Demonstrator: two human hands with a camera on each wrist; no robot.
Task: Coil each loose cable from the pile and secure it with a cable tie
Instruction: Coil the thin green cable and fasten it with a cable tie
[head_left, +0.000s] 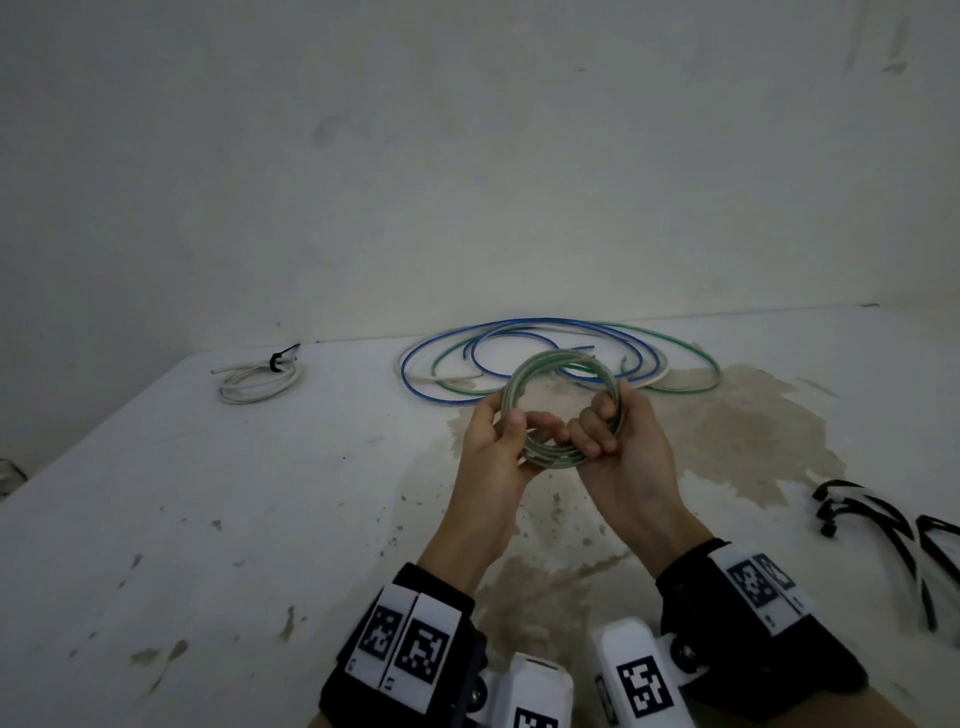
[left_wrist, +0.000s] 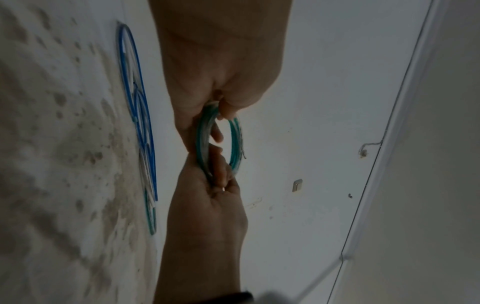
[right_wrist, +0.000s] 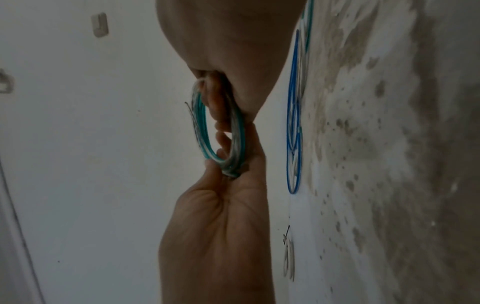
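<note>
Across the stained white table (head_left: 182, 519): loose blue and green cables (head_left: 519, 358) piled at the back, a tied white coil (head_left: 260, 382) far left, black cable ties (head_left: 883, 525) at the right edge. Above the middle, clear of the table, a green-and-clear coil (head_left: 561, 410), gripped by the left hand (head_left: 493, 447) and right hand (head_left: 623, 457), fingers curled round the strands. Best to clamp the loops flat with one hand, stray end tucked in, before freeing the other for a tie.
</note>
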